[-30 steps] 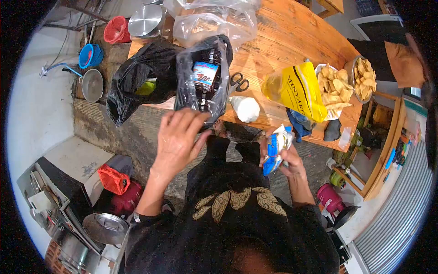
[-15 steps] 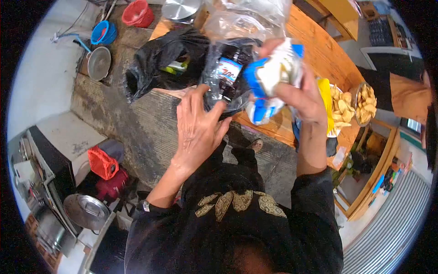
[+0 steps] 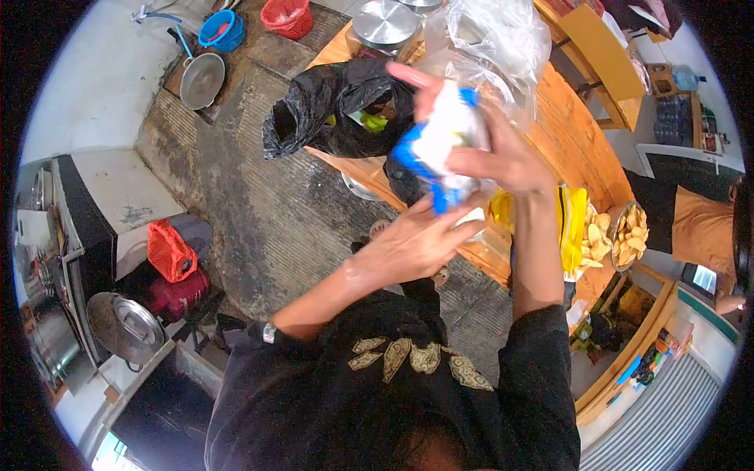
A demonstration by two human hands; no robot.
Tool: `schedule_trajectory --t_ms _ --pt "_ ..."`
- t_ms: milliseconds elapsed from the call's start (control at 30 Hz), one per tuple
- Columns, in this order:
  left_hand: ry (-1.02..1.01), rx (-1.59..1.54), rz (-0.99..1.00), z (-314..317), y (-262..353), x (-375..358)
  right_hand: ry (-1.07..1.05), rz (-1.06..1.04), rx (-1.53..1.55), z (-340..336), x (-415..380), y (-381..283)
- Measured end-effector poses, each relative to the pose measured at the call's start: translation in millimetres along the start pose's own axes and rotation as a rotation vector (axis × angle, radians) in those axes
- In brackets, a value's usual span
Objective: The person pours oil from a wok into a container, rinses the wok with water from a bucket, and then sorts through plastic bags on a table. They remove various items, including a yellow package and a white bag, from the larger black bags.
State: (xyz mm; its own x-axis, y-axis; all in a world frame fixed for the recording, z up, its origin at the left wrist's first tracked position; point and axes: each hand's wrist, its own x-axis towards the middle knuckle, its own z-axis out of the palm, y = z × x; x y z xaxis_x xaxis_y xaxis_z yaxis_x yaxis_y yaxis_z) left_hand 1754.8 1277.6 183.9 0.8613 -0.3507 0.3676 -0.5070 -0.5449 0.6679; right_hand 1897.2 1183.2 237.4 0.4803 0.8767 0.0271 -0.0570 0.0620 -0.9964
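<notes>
Wooden table (image 3: 575, 129) seen from above, concrete floor (image 3: 259, 204) exposed at its near side. Blue-and-white packet (image 3: 453, 145) gripped by the right hand (image 3: 503, 161), fingers closed around it, raised over the table's near edge; packet blurred, label unreadable. Left hand (image 3: 412, 245) placed just below the packet, palm down, thumb out; its fingertips are partly hidden, so whether the packet is touched or anything is held cannot be told. Black plastic bag (image 3: 314, 96) set left of the packet, green item (image 3: 374, 120) showing in its opening. Clear plastic bags (image 3: 495, 47) heaped beyond. Yellow pouch (image 3: 572, 228) partly covered by the right forearm, chips (image 3: 631, 235) piled beside it. Round metal container (image 3: 385, 25) placed at the far left corner.
</notes>
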Motion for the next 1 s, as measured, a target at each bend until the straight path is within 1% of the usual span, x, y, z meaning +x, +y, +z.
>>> schedule_trajectory --t_ms 33,67,100,133,167,200,233,267,300,333,367,433,467,500,533,567,633,667,700,767,800,833,900,933,967,1000 --pt "0.071 0.054 0.042 -10 -6 -15 -0.057 -0.002 -0.098 3 16 1" --pt "0.141 0.107 0.084 -22 -14 -32 -0.054 -0.015 -0.212 7 33 9" --pt "0.318 0.141 0.064 -30 -30 -53 -0.049 -0.030 -0.326 9 43 18" --pt "0.480 0.337 -0.073 -43 -38 -64 -0.064 0.002 -0.463 6 47 21" --pt "0.673 0.479 -0.121 -52 -62 -67 -0.085 0.036 -0.597 5 51 24" --pt "0.608 0.595 -0.249 -69 -73 -62 -0.115 0.065 -0.728 7 56 26" --pt "0.541 0.712 -0.381 -87 -82 -59 -0.137 0.100 -0.667 7 48 25" --pt "0.456 0.720 -0.387 -99 -95 -63 -0.176 0.129 -0.593 7 37 20" --pt "0.370 0.723 -0.391 -109 -109 -69 -0.196 0.105 -0.572 5 23 20" --pt "0.276 0.716 -0.394 -117 -119 -73 -0.235 0.252 -0.571 7 11 6" --pt "0.320 0.569 -0.431 -124 -121 -72 -0.283 0.371 -0.532 4 -2 -1" --pt "0.403 0.263 -0.493 -140 -119 -62 -0.319 0.441 -0.623 -1 -21 -7" --pt "0.339 -0.244 -0.686 -151 -123 -58 -0.290 0.460 -0.637 -1 -25 -10" --pt "0.224 -0.386 -0.740 -164 -120 -54 -0.262 0.476 -0.649 -2 -27 -12" --pt "0.249 -0.384 -0.662 -163 -124 -50 -0.230 0.483 -0.662 -1 -28 -15" --pt "0.275 -0.370 -0.573 -164 -126 -41 -0.137 0.338 -0.736 -2 -29 -13" --pt "0.249 0.238 -0.269 -165 -118 -32 0.054 -0.079 -0.850 -1 -13 -15" --pt "0.144 0.243 -0.295 -167 -129 -35 0.155 0.128 -0.658 11 -3 -30" --pt "0.125 0.243 -0.287 -168 -137 -38 0.229 0.043 -0.559 21 13 -32" --pt "0.100 0.235 -0.272 -170 -152 -39 0.292 0.025 -0.408 50 47 -31" --pt "0.018 0.048 -0.280 -182 -143 -27 0.284 -0.052 -0.638 61 63 -19" --pt "-0.013 -0.004 -0.294 -187 -148 -25 0.278 -0.139 -0.870 70 79 -1" --pt "-0.099 -0.105 -0.318 -201 -157 -23 0.202 -0.076 -1.325 86 106 49" --pt "-0.116 -0.133 -0.284 -209 -155 -17 0.152 0.012 -1.339 86 115 78" --pt "-0.170 -0.126 -0.277 -218 -157 -13 0.096 0.102 -1.343 88 128 89" --pt "-0.204 -0.133 -0.282 -227 -159 -11 -0.048 0.413 -1.248 83 142 99"
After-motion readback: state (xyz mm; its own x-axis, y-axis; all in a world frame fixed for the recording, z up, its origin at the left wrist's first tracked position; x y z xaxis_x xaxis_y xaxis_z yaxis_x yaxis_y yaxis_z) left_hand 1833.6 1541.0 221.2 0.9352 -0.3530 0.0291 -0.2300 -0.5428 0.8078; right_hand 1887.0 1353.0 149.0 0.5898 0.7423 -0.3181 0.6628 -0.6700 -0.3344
